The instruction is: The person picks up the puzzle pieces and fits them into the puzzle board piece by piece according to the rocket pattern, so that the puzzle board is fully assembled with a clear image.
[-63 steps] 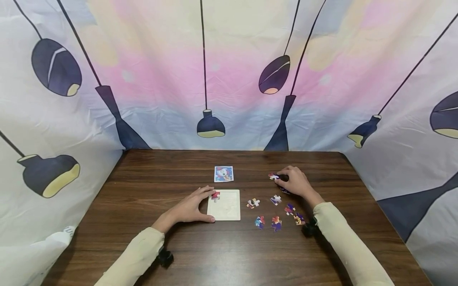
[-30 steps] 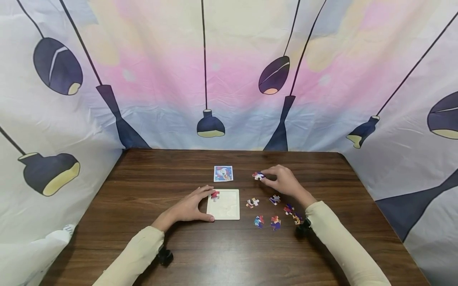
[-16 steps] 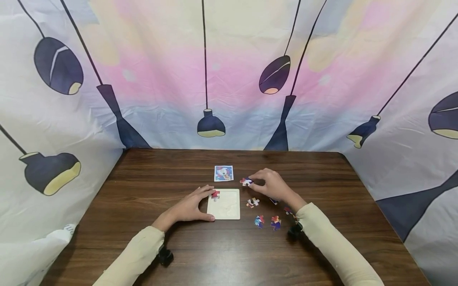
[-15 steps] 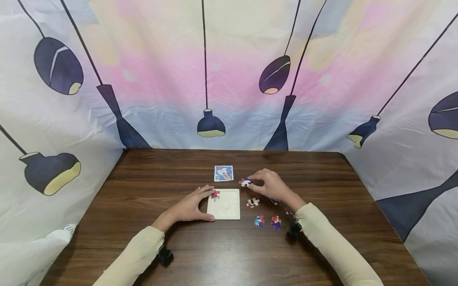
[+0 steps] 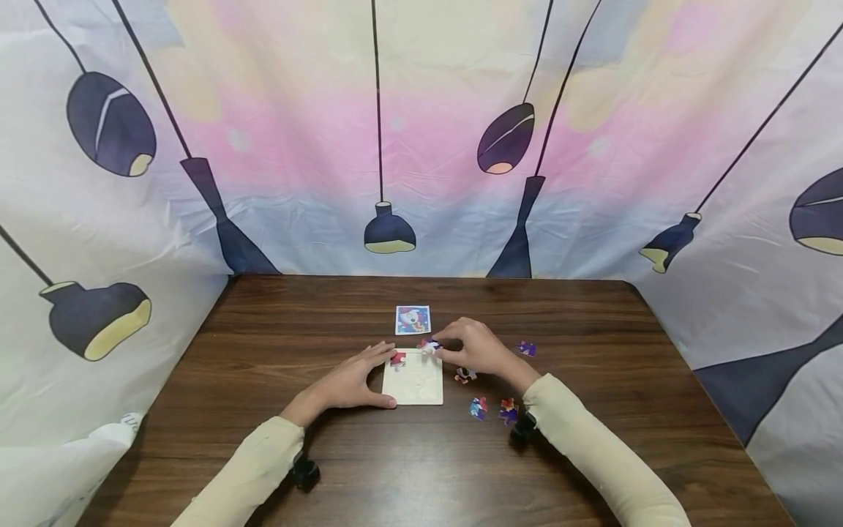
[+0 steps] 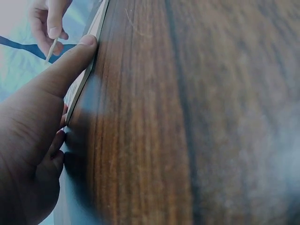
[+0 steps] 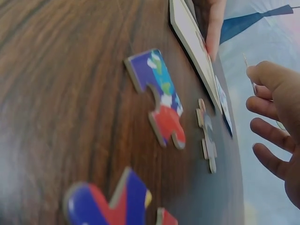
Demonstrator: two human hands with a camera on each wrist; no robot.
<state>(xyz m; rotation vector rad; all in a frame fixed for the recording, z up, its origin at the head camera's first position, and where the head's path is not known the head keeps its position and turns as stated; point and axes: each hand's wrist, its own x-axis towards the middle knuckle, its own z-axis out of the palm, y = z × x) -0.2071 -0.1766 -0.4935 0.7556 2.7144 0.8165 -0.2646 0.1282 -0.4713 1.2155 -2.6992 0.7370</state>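
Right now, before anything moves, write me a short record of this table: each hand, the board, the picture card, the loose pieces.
Left hand: touches the left side of the board
Right hand: pinches a puzzle piece at the board's far right part
Board: pale, mostly bare, one mostly red piece at its far left corner
Picture card: beyond the board, apart from it
Loose pieces: four plain in the head view, right of the board; the right arm may hide more

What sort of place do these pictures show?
Likely an indoor recording booth: lamp-printed fabric hangs on three sides of a brown table, where puzzle pieces lie beside a pale tray.
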